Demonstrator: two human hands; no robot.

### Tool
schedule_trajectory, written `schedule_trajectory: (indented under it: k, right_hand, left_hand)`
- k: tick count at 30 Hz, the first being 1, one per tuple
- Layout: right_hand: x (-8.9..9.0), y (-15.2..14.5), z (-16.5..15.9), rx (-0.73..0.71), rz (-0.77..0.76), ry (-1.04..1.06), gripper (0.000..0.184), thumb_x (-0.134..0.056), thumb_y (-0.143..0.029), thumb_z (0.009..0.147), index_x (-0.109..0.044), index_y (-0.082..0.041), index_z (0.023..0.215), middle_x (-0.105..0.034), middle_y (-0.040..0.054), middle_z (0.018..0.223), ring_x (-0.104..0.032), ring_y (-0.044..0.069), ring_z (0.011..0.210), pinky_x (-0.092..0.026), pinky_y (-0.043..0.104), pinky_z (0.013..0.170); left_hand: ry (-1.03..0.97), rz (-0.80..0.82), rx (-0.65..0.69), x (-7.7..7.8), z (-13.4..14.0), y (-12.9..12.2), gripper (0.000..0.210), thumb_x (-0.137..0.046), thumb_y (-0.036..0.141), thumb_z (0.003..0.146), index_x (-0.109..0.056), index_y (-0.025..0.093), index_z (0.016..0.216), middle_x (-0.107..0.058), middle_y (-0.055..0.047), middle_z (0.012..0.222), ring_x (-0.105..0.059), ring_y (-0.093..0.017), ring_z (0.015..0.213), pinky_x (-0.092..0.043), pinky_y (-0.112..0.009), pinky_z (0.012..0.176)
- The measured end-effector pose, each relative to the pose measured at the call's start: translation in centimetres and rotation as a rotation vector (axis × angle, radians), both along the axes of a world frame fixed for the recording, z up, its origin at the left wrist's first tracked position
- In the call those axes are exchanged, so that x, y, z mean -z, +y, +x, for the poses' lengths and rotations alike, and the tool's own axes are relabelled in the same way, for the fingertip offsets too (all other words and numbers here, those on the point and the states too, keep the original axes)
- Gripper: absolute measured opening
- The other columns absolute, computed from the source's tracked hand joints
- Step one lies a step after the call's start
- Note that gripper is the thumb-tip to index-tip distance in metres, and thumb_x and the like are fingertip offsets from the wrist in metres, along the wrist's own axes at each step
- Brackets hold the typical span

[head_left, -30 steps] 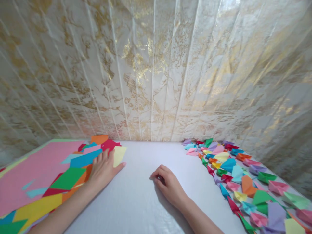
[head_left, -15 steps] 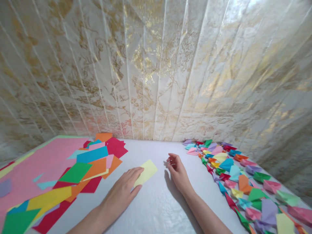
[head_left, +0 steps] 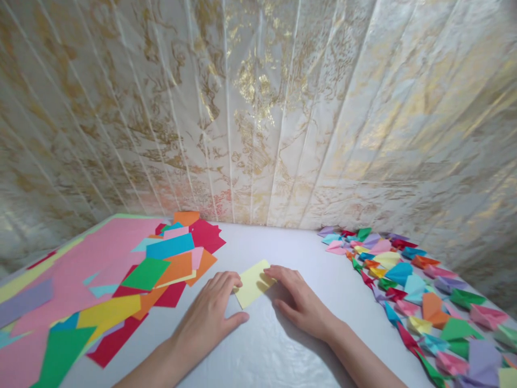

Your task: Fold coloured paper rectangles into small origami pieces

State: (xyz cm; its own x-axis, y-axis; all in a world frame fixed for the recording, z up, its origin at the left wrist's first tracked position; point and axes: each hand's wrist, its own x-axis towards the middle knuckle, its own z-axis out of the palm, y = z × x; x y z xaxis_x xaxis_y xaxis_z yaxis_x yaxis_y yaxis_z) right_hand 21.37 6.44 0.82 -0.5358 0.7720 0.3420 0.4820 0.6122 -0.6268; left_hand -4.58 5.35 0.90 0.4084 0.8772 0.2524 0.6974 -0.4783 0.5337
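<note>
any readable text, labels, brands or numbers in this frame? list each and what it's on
None: no word, number, label or brand can be read anywhere.
The yellow sheet under the left hand and right hand is blank.
The loose colored sheets and the folded paper pieces are plain.
The backdrop carries only a gold marbled pattern, no lettering.

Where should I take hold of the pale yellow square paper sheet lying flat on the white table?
Probably the far corner of the pale yellow square paper sheet, coming from the wall side. It lies flat with the left hand and right hand on its near edges, so that corner is free to lift.
</note>
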Motion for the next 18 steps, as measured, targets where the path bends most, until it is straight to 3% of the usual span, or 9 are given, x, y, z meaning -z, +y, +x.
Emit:
schedule_trajectory:
  k: [4,8,10,12,14,16,18]
  right_hand:
    - [0.2,-0.4,-0.4,0.062,-0.032,-0.019,0.061,-0.057,-0.014,0.081,-0.044,-0.023,0.14,-0.056,0.0111,0.139,-0.051,0.027,0.126,-0.037,0.047,0.108]
    - [0.8,0.7,0.1,0.407,-0.172,0.246,0.05,-0.052,-0.019,0.082,-0.048,-0.02,0.132,-0.063,0.0116,0.123,-0.057,0.025,0.115,-0.042,0.044,0.101]
    - [0.8,1.4,0.6,0.506,-0.278,0.322,0.044,-0.052,-0.021,0.081,-0.052,-0.019,0.125,-0.067,0.0096,0.11,-0.062,0.022,0.101,-0.047,0.039,0.092]
    - [0.4,1.6,1.1,0.5,-0.358,0.311,0.03,-0.056,-0.023,0.08,-0.061,-0.019,0.109,-0.07,0.0062,0.093,-0.064,0.02,0.084,-0.051,0.033,0.078]
    - [-0.3,1.3,1.4,0.444,-0.462,0.261,0.015,-0.059,-0.031,0.082,-0.068,-0.018,0.082,-0.07,0.0036,0.07,-0.063,0.017,0.063,-0.049,0.027,0.06]
    - [-1.0,0.6,1.2,0.378,-0.601,0.207,0.041,-0.057,-0.045,0.086,-0.064,-0.017,0.057,-0.064,0.0035,0.05,-0.057,0.014,0.045,-0.041,0.023,0.043]
    - [-1.6,-0.1,0.5,0.341,-0.703,0.182,0.056,-0.049,-0.058,0.089,-0.065,-0.016,0.054,-0.064,0.0055,0.047,-0.056,0.014,0.038,-0.036,0.02,0.035]
  left_hand:
    - [0.104,0.069,-0.004,-0.6,0.7,-0.1,0.035,-0.077,0.018,0.077,-0.055,0.02,0.104,-0.063,-0.006,0.11,-0.06,-0.027,0.102,-0.05,-0.043,0.088]
    - [0.282,0.29,0.053,-0.3,1.1,-0.7,0.005,-0.063,0.019,0.09,-0.059,0.021,0.093,-0.066,-0.004,0.098,-0.062,-0.024,0.091,-0.049,-0.039,0.081]
    - [0.297,0.392,0.068,0.2,1.3,-0.9,0.009,-0.055,0.016,0.094,-0.059,0.021,0.089,-0.067,-0.004,0.092,-0.063,-0.022,0.087,-0.049,-0.035,0.079]
    - [0.277,0.438,0.063,0.6,1.5,-0.9,0.018,-0.048,0.012,0.096,-0.059,0.021,0.085,-0.066,-0.003,0.085,-0.064,-0.02,0.081,-0.05,-0.033,0.076]
    - [0.262,0.452,0.047,0.8,1.7,-0.8,0.024,-0.041,0.01,0.098,-0.058,0.021,0.084,-0.064,-0.003,0.081,-0.064,-0.019,0.077,-0.05,-0.031,0.073]
    - [0.253,0.47,0.027,0.5,2.0,-0.6,0.028,-0.035,0.009,0.099,-0.058,0.02,0.086,-0.064,-0.003,0.08,-0.064,-0.018,0.074,-0.051,-0.03,0.068]
    - [0.242,0.49,0.016,0.0,2.5,-0.4,0.03,-0.031,0.009,0.1,-0.057,0.02,0.089,-0.064,-0.003,0.082,-0.064,-0.018,0.074,-0.051,-0.028,0.065]
